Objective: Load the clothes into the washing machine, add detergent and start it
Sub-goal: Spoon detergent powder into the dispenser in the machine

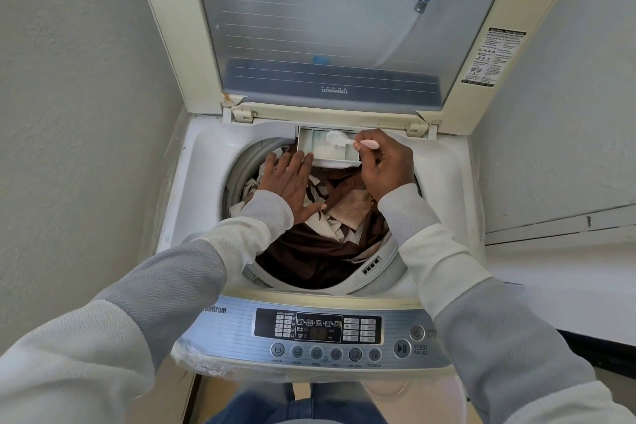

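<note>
A top-loading washing machine (192,162) stands in front of me with its lid (327,31) raised. Brown and cream clothes (330,237) fill the drum. At the back rim the detergent drawer (311,144) is pulled out, with white powder in it. My right hand (385,165) pinches a small pink-handled spoon (347,140), whose bowl holds white powder over the drawer. My left hand (292,182) lies flat with straight fingers, fingertips touching the drawer's front left edge, above the clothes.
The control panel (320,330) with the start/pause button (402,349) runs along the machine's near edge. Grey walls close in on the left (86,113) and right (568,113). A white ledge (564,262) lies to the right of the machine.
</note>
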The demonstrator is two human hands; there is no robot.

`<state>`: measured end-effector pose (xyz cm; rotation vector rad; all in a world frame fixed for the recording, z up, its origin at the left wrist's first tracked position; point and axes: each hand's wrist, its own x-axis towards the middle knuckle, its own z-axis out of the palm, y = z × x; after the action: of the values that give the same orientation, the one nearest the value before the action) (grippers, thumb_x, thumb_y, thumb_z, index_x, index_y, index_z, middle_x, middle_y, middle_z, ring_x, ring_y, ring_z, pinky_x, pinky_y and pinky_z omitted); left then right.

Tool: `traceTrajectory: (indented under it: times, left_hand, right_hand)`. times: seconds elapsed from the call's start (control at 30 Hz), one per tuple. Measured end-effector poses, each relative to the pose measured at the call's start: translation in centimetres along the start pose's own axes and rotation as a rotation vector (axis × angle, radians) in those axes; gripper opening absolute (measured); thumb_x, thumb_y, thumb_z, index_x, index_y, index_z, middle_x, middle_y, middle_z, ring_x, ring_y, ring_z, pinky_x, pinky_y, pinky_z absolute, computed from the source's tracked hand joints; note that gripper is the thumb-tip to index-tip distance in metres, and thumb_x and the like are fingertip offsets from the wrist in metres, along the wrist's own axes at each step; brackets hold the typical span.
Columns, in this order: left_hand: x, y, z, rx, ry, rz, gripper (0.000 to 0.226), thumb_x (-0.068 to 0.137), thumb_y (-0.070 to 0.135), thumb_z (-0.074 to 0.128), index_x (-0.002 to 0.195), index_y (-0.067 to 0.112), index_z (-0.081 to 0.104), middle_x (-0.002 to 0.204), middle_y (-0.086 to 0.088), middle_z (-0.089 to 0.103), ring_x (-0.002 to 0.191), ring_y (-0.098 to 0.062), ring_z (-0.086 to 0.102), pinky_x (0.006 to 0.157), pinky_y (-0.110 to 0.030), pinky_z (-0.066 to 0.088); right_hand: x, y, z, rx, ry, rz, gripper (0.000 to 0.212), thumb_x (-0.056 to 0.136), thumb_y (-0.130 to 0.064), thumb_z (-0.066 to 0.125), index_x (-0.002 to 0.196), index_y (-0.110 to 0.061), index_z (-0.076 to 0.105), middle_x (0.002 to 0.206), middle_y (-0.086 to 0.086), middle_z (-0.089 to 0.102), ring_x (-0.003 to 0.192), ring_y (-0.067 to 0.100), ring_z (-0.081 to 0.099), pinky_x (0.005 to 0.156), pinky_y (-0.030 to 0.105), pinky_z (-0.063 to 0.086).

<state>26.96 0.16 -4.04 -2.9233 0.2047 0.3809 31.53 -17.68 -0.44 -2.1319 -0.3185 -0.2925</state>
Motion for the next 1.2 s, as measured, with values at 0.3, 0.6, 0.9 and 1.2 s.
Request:
traceTrajectory:
  times: [0.3, 0.6, 0.9, 1.2]
  left_hand:
    - [0.4, 0.5, -0.5, -0.028, 0.045, -0.030, 0.093, 0.085, 0.072, 0.038, 0.150, 0.011, 0.014, 0.149, -0.009, 0.027, 0.135, -0.030, 0.032, 0.113, -0.048, 0.018]
    - [-0.2, 0.5, -0.3, -0.151, 0.110, -0.058, 0.082, 0.087, 0.066, 0.043, 0.149, 0.015, 0.024, 0.152, -0.007, 0.029, 0.136, -0.028, 0.033, 0.113, -0.044, 0.018]
    - [-0.3, 0.9, -0.3, -0.339, 0.190, -0.113, 0.066, 0.085, 0.060, 0.053, 0.132, 0.015, 0.044, 0.130, -0.005, 0.049, 0.124, -0.027, 0.044, 0.106, -0.038, 0.028]
    - [-0.4, 2.6, -0.6, -0.223, 0.156, 0.000, 0.064, 0.087, 0.058, 0.050, 0.133, 0.015, 0.040, 0.135, -0.004, 0.045, 0.128, -0.025, 0.039, 0.110, -0.040, 0.023]
  right_hand:
    - [-0.1, -0.2, -0.9, 0.011, 0.004, -0.059, 0.011, 0.088, -0.008, 0.061, 0.092, -0.004, 0.070, 0.084, 0.006, 0.070, 0.071, 0.017, 0.060, 0.064, 0.026, 0.050]
    - [-0.2, -0.5, -1.3, 0.135, 0.093, 0.149, 0.008, 0.089, -0.013, 0.062, 0.093, -0.013, 0.069, 0.092, 0.002, 0.069, 0.086, 0.022, 0.065, 0.078, 0.033, 0.056]
    - [0.3, -0.2, -1.5, 0.322, 0.193, 0.462, 0.008, 0.088, -0.012, 0.066, 0.094, -0.018, 0.067, 0.099, 0.011, 0.069, 0.091, 0.032, 0.067, 0.081, 0.049, 0.058]
    - [0.4, -0.4, -1.7, 0.357, 0.225, 0.517, 0.009, 0.088, -0.013, 0.066, 0.091, -0.023, 0.066, 0.100, 0.011, 0.070, 0.092, 0.030, 0.068, 0.080, 0.047, 0.058]
